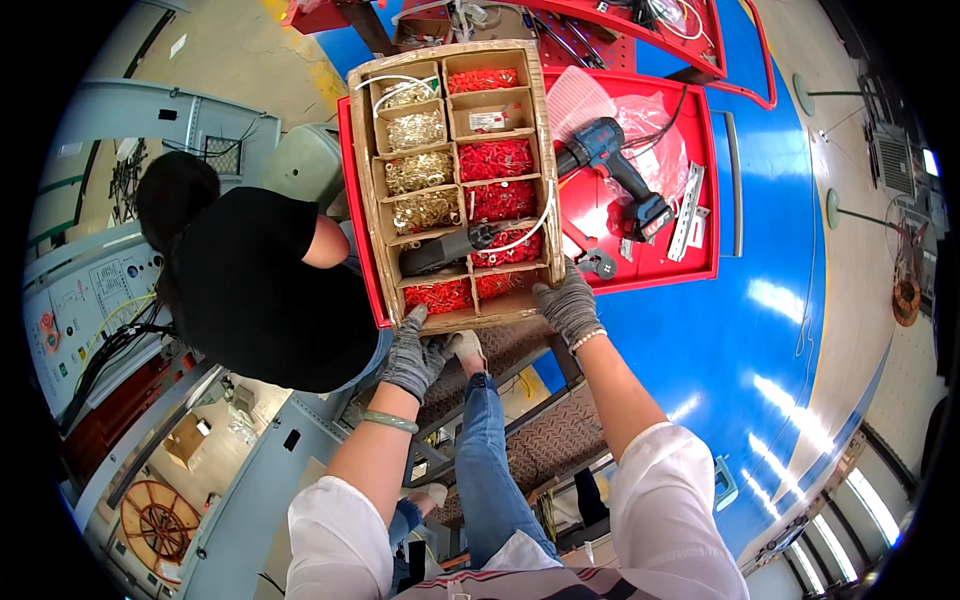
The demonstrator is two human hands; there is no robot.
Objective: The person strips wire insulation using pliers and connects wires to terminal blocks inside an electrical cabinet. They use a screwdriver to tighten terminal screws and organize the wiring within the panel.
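A divided cardboard box (552,150) sits over a red tray cart (705,262). My left hand (415,358), in a grey glove, grips the box's near left corner, its fingers partly hidden under the edge. At the near right corner my right hand (570,305), also gloved, is closed on the box wall. Red terminals (495,160) fill several compartments, and brass-coloured terminals (420,172) lie in others. Across the lower cells rests a dark hand tool (440,252) with a white cable tie (535,228) beside it.
Right of the box, the tray holds a cordless drill (620,165), a clear plastic bag (650,125) and slotted metal strips (686,212). A person in black (260,280) bends close on the left, beside grey cabinets (250,500). Patterned steel steps (555,445) lie below.
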